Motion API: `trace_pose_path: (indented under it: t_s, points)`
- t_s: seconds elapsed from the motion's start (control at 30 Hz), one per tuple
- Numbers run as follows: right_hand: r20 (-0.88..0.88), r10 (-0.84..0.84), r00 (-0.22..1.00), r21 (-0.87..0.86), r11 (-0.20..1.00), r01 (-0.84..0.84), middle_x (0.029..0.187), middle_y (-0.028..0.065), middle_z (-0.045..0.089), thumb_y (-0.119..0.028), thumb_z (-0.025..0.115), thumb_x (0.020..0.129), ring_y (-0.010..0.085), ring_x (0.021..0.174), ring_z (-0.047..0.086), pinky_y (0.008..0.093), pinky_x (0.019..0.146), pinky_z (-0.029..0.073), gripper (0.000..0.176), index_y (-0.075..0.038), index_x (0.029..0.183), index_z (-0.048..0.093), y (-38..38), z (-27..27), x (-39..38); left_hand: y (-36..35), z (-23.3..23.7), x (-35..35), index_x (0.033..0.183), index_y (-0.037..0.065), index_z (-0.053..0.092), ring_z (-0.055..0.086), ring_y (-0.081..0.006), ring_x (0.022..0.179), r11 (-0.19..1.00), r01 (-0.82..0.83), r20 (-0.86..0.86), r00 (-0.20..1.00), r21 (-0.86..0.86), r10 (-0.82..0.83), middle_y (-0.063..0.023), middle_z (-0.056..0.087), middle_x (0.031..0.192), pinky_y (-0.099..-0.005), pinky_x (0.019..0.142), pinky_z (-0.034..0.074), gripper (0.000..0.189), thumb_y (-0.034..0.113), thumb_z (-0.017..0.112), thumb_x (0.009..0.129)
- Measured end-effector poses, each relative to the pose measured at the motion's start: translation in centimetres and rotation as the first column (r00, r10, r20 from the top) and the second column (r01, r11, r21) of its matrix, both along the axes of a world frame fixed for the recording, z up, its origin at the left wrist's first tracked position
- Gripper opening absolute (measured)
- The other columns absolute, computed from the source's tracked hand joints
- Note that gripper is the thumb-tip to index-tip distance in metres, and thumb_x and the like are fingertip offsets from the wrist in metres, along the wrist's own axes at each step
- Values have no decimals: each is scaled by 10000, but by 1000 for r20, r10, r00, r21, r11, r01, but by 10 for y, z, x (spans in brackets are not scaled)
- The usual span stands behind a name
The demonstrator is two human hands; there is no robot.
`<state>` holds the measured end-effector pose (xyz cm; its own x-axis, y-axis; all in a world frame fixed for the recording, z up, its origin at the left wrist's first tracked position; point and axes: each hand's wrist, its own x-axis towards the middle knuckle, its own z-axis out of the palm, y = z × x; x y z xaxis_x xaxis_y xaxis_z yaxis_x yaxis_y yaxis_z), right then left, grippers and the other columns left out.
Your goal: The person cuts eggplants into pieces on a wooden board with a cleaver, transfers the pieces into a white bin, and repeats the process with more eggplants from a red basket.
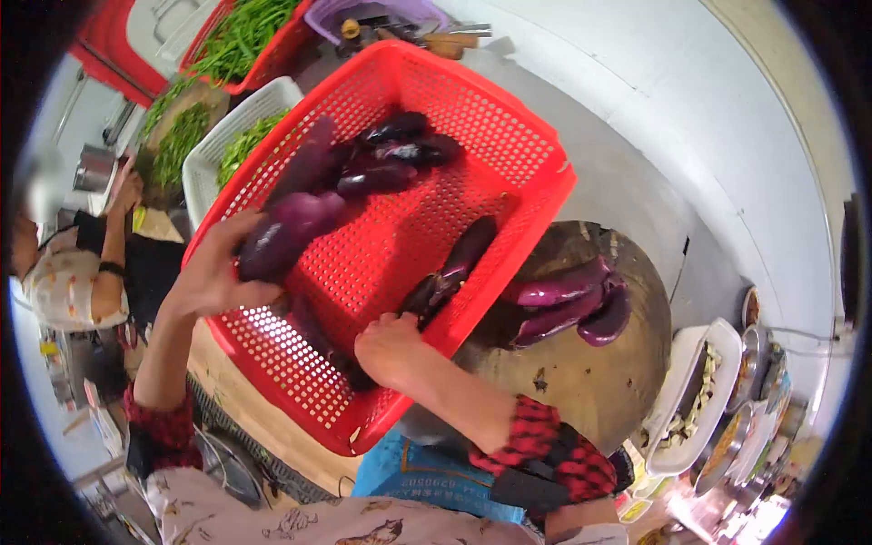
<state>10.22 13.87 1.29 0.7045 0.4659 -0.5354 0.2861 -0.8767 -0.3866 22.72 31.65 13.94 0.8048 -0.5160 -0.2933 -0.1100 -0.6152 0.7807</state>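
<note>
A red perforated basket (536, 173) holds several dark purple eggplants (391, 173). My left hand (218, 268) is wrapped round an eggplant (291, 236) over the basket's left side. Low in the basket, near its right wall, my right hand (391, 350) has its fingers curled at the end of a dark eggplant (454, 268); the fingertips are partly hidden. Another long eggplant (318, 341) lies between my hands. To the right, a few shiny eggplants (572, 295) rest on a round wooden chopping block (572, 391).
Behind the basket stand a white basket (204, 173) and a red basket of green vegetables (241, 41). Another person (82, 282) is at the left. A white tray with cut pieces (668, 454) and several bowls stand at the right. A blue bag (413, 481) lies below.
</note>
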Motion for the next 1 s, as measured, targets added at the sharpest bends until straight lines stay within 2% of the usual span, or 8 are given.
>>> trace_pose_path:
  t_s: [0.33, 0.43, 0.5, 0.6, 0.63, 0.87, 0.93, 1.0]
  points:
    - [-78, 291, 953, 74, 955, -286, 972, 153, 680, -126, 524, 829, 278, 909, 621, 460, 694, 455, 254, -62, 975, 721, -13, 23, 10, 10, 36, -62, 1118, -84, 487, 592, -143, 712, 753, -339, -217, 940, -563, 261, -103, 618, 802, -265, 647, 480, 740, 176, 710, 462]
    - [520, -182, 834, 347, 938, -12, 897, 140, 635, -255, 680, 755, 262, 913, 602, 403, 670, 469, 311, -12, 946, 638, -45, 46, -25, -1, 51, -93, 1189, -98, 466, 609, -193, 735, 788, -432, -383, 883, -439, 271, -132, 621, 843, -276, 686, 489, 949, 310, 835, 416]
    - [348, -429, 834, 529, 824, 203, 946, 141, 590, -289, 739, 724, 308, 901, 575, 429, 750, 465, 410, -18, 993, 589, -94, 84, -42, -13, 39, -114, 1226, -92, 458, 617, -217, 756, 804, -469, -512, 823, -365, 247, -140, 624, 872, -282, 714, 493, 1045, 369, 878, 388]
    - [430, -770, 472, 569, 637, 520, 894, 140, 549, -196, 763, 707, 368, 892, 540, 460, 774, 453, 407, -54, 1046, 587, -162, 104, -105, -17, 7, -136, 1159, -10, 598, 602, -297, 904, 891, 118, -362, 884, -438, -295, -192, 582, 1053, -347, 778, 472, 858, 363, 905, 449]
    - [461, -778, 427, 421, 616, 666, 902, 146, 541, -173, 765, 697, 370, 892, 535, 462, 766, 446, 410, -59, 1051, 593, -183, 104, -130, -63, 17, -131, 1077, 3, 643, 596, -322, 929, 747, 433, -47, 850, -505, -525, -189, 573, 1039, -369, 782, 460, 716, 333, 892, 492]
    - [356, -797, 487, 279, 588, 759, 897, 133, 531, -195, 756, 692, 362, 884, 527, 443, 763, 439, 438, -106, 1098, 620, -264, 45, -245, -180, -22, -218, 1139, 81, 634, 592, -377, 989, 733, 636, -191, 772, 243, -606, -221, 518, 1222, -390, 867, 487, 713, 326, 862, 510]
    - [321, -807, 495, 452, 590, 669, 972, 106, 550, -191, 753, 706, 348, 943, 533, 452, 792, 444, 463, -131, 1143, 615, -259, 18, -240, -198, -46, -231, 1078, 91, 636, 573, -410, 1023, 764, 471, -53, 864, 442, -501, -206, 458, 1277, -462, 859, 496, 565, 306, 820, 588]
    - [501, -722, 477, 236, 644, 728, 1104, 92, 557, -205, 751, 722, 330, 1042, 529, 469, 842, 447, 501, -161, 1198, 600, -245, 8, -224, -206, -71, -240, 1072, 95, 634, 509, -424, 1119, 753, 357, 188, 827, 552, -529, -213, 390, 1361, -507, 920, 448, 560, 268, 826, 575]
